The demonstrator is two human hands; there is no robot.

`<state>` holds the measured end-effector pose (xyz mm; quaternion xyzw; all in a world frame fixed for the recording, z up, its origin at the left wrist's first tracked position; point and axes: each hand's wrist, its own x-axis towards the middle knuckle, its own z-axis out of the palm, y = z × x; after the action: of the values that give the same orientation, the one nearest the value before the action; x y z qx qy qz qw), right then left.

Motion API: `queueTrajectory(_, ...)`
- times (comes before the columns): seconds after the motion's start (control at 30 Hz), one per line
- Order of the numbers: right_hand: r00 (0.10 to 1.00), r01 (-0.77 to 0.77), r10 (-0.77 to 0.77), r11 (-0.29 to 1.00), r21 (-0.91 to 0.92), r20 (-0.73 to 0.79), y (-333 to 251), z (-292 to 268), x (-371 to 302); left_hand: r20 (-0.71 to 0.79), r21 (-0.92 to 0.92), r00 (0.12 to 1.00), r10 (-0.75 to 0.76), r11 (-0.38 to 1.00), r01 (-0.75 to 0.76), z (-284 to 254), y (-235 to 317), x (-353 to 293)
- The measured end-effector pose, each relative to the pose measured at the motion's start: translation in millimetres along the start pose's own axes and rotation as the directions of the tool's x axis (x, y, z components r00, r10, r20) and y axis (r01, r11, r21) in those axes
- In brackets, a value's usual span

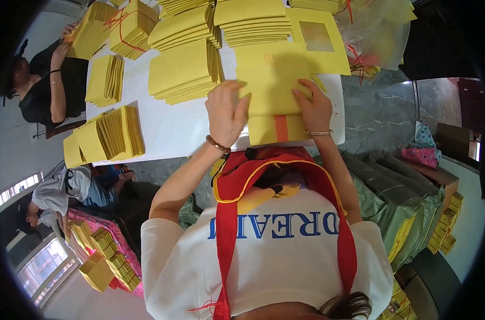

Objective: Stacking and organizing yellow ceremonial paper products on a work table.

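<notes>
A yellow paper envelope (271, 88) lies in front of me on the white table, with a folded lower part that carries an orange strip (281, 128). Beside its left edge is my left hand (226, 109), fingers loosely bent and thumb apart, slightly blurred, holding nothing I can see. My right hand (313, 104) rests on the envelope's right edge, thumb and forefinger spread over the paper; its other fingers are partly hidden. Beyond the envelope lies a yellow sheet with a window (316, 37).
Stacks of yellow envelopes (183, 72) cover much of the white table (170, 125). A clear plastic bag (378, 32) hangs at the far right corner. One person (50, 80) handles a bundle at the left; another (71, 186) sits lower left. Green-wrapped packs (383, 194) stand to my right.
</notes>
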<state>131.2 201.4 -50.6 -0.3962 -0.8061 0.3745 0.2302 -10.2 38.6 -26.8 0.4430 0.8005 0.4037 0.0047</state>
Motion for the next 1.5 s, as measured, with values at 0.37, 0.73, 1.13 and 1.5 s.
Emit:
queueTrajectory(0.37,0.999,0.043,-0.043,0.999,-0.005,-0.028,2.0,3.1,-0.8,0.384,0.244,0.857,0.344,0.857,-0.454,46.1,11.9,21.2)
queueTrajectory(0.73,0.905,0.408,-0.418,0.801,-0.438,0.08,-1.6,-20.1,-37.1,0.433,0.267,0.853,0.292,0.862,-0.431,50.0,12.0,18.3)
queueTrajectory(1.13,0.779,0.625,-0.476,0.641,-0.446,0.407,8.5,-5.0,-57.5,0.224,-0.265,0.918,0.328,0.927,-0.267,38.1,-4.7,23.7)
queueTrajectory(1.5,0.879,-0.31,-0.022,0.732,0.607,0.475,18.7,-38.7,-31.7,0.506,0.139,0.688,0.52,0.738,-0.66,27.8,6.0,20.1)
